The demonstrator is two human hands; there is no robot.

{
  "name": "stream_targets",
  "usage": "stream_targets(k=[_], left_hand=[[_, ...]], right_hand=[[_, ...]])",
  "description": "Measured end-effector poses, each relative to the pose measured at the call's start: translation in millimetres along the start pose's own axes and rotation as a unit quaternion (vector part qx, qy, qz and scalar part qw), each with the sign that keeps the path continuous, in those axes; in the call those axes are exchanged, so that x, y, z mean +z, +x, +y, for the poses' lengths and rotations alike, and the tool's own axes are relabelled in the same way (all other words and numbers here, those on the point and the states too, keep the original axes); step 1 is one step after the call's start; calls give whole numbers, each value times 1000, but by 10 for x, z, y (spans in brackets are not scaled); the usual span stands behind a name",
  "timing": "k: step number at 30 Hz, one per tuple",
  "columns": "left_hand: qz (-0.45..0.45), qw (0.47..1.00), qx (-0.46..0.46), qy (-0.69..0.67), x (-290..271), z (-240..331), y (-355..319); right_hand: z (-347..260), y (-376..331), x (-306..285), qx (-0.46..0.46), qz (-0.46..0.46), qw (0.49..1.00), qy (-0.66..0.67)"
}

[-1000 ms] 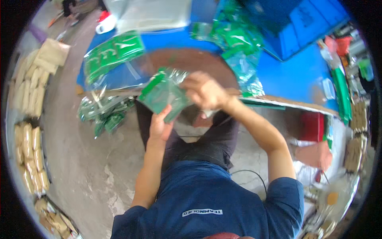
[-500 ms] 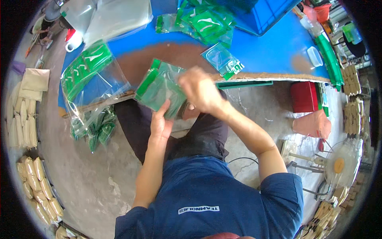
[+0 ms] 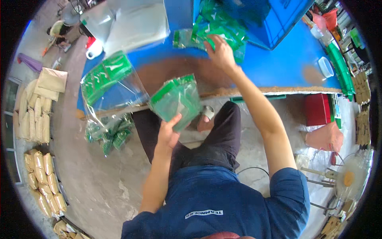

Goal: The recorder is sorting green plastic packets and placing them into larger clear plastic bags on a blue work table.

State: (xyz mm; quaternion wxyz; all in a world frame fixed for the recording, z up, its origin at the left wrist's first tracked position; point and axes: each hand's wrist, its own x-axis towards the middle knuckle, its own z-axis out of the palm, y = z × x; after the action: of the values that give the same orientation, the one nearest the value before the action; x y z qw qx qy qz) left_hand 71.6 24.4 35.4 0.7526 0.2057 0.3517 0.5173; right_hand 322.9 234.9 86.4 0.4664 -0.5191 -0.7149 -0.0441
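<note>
My left hand [image 3: 170, 133] grips a stack of clear plastic packets with green ends [image 3: 177, 101], fanned a little, above my lap near the table's front edge. My right hand [image 3: 221, 51] reaches out over the table at the near side of a loose pile of green packets [image 3: 223, 28]. Its fingers look spread, with nothing seen between them. Left of the stack, a large clear bag [image 3: 119, 89] with a row of green packets [image 3: 107, 73] in it lies partly over the table edge.
The blue table [image 3: 274, 71] has a worn brown patch. A blue crate [image 3: 274, 24] stands behind the pile, with clear plastic sheets [image 3: 139, 26] at the far left. A white dish [image 3: 325, 67] sits at right. On the floor are a red box [image 3: 317, 109] and a fan [image 3: 348, 179].
My right hand has moved from beside the stack forward to the pile. The single packet at the table's front edge no longer shows there. The whole view has shifted slightly.
</note>
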Motion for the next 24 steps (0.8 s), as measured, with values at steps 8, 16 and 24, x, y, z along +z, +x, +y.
stream_targets(k=[8, 16, 24], left_hand=[[-35, 998, 28, -50, -278, -142, -175], [-58, 991, -47, -113, -472, -7, -234], [-106, 957, 93, 253, -9, 339, -345]], right_hand=[[-299, -587, -80, -77, -279, 948, -135], [-641, -982, -687, -152, -363, 916, 82], [-1263, -97, -998, -194, -324, 903, -203]])
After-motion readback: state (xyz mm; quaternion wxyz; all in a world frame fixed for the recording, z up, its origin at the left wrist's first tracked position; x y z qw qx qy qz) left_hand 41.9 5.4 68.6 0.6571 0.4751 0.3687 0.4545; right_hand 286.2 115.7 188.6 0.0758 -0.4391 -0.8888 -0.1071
